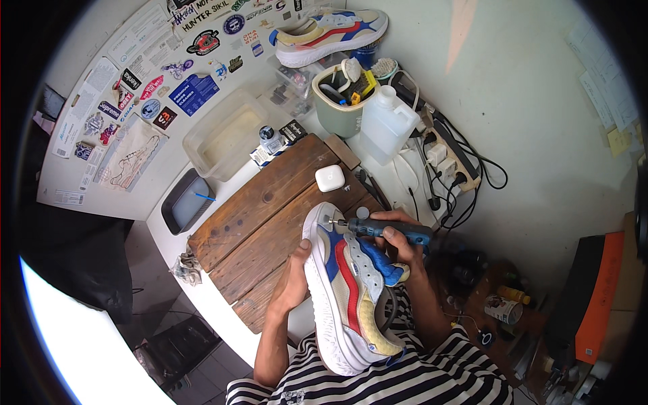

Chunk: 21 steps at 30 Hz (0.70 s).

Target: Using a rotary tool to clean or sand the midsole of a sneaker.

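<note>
And here we are at the bench (216, 307), white-topped, with both hands busy. The left hand (295, 277) has its fingers wrapped on a low-cut sneaker (352, 287) in cream, blue and red with a chunky white sole; the thumb presses the sole's left side, the other fingers mostly hidden behind it. The sneaker is tilted, toe pointing far, heel near, held in front of a black-and-white striped shirt (304, 371) and overlapping the near right part of a brown board of wooden planks (260, 229).

Over on the right, the right hand (403, 237) closes its fingers around a dark blue and black pen-shaped rotary tool (388, 230). Its thin metal tip points left, right at the toe; whether it touches is too small to tell!

Just beyond the toe, a glossy white rounded case (329, 178) sits on the board. Left of the board rests a dark grey rectangular tray (187, 206) with a thin blue stick (204, 197) in it, and farther off stands a clear plastic tub (233, 138). On the far right, a translucent white jug (387, 128) stands beside a grey-green bin (335, 118) packed with tools, with a second sneaker of matching colours (331, 37) up behind. Cables (476, 158) tangle around a power strip (466, 169) farther right, while a crumpled grey cloth (187, 268) lies at the left edge.
</note>
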### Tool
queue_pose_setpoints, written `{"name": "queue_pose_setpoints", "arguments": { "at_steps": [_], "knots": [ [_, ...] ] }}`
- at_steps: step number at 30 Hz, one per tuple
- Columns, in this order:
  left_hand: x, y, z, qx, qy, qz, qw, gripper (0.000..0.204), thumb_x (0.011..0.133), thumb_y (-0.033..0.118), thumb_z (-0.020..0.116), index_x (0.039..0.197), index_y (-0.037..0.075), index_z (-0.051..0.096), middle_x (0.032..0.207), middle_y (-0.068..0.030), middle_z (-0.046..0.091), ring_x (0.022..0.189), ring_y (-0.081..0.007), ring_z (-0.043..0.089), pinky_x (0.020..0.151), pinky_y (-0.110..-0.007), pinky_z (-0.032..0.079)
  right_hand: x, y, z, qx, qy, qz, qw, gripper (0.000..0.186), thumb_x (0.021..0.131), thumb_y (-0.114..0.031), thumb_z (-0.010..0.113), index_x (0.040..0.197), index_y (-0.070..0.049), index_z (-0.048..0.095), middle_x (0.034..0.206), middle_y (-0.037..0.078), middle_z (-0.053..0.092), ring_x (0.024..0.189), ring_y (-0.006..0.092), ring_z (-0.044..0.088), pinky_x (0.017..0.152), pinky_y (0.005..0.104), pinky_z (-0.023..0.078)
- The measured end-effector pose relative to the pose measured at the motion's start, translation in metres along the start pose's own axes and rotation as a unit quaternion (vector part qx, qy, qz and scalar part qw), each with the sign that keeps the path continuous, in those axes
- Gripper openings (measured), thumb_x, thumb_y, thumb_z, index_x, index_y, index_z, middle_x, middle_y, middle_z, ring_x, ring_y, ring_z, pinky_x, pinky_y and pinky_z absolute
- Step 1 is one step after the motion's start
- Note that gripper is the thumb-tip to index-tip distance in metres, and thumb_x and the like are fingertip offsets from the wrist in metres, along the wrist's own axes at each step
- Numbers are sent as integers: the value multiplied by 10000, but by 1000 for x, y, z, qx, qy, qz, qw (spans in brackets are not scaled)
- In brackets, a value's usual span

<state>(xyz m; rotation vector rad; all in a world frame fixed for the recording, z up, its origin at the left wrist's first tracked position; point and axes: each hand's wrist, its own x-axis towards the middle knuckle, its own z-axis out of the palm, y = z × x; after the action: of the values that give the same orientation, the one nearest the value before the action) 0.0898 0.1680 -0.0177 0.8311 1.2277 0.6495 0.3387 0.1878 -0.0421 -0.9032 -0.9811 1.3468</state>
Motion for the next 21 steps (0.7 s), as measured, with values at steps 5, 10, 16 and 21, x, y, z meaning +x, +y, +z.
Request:
{"name": "queue_pose_setpoints", "arguments": {
  "at_steps": [5,10,16,21],
  "knots": [
    [0,-3,-1,26,10,-15,999,855,1079,595,179,1289,-91,644,1081,-214,746,1015,-274,688,961,-380,491,-1,-2,5,-13,33,15,999,373,912,-173,717,1201,64,712,902,104,725,722,120,650,673,263,518],
    [-1,-1,-1,12,3,-18,1000,857,1076,600,188,1296,-89,646,1118,-223,744,1040,-281,689,976,-382,487,-3,-7,3,-8,18,8,1000,378,907,-188,713,1190,63,715,909,106,727,723,122,654,687,263,527],
    [0,-2,0,0,11,-13,1000,845,1076,588,195,1292,-91,649,1120,-222,744,1037,-281,690,981,-378,484,-4,-1,1,-12,21,4,1000,383,904,-201,709,1184,60,718,913,101,724,729,122,655,696,268,528],
    [1,-3,-1,-2,0,-11,1000,842,1076,582,194,1300,-91,647,1107,-222,747,1033,-283,693,976,-377,488,-4,-3,7,-15,43,20,999,380,907,-204,716,1181,59,714,895,97,719,729,121,651,691,269,524]
  ]
}}
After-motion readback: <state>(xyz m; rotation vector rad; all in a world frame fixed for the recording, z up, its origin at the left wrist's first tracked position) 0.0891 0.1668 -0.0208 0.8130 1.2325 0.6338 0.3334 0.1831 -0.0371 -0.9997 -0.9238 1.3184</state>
